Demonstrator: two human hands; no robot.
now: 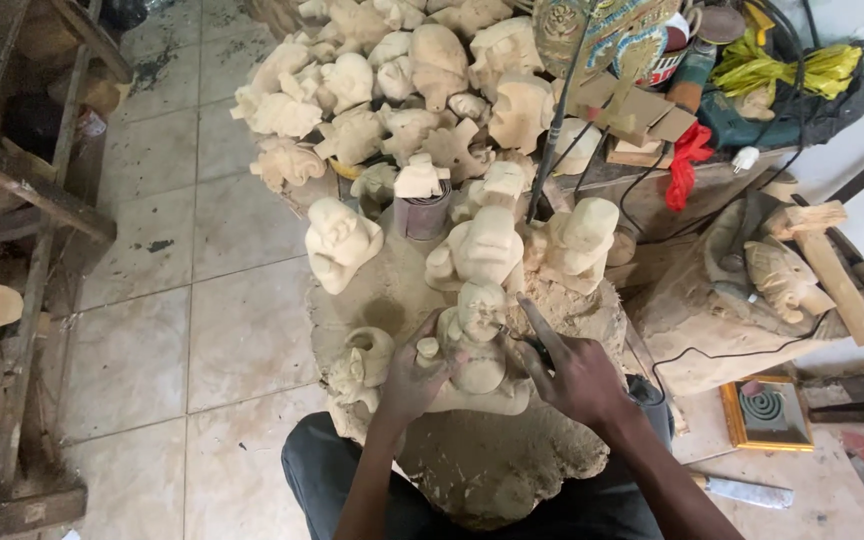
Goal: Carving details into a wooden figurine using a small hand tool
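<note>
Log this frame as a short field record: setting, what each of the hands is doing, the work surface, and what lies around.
setting: tiled floor of a carving workshop, seen from above
left hand: grips the pale wooden figurine from its left side
right hand: holds a thin dark tool against the figurine's right side
work surface: rough dusty block over the person's lap
behind: heap of unfinished pale carvings
right side: framed spiral coil, knife on the floor
</note>
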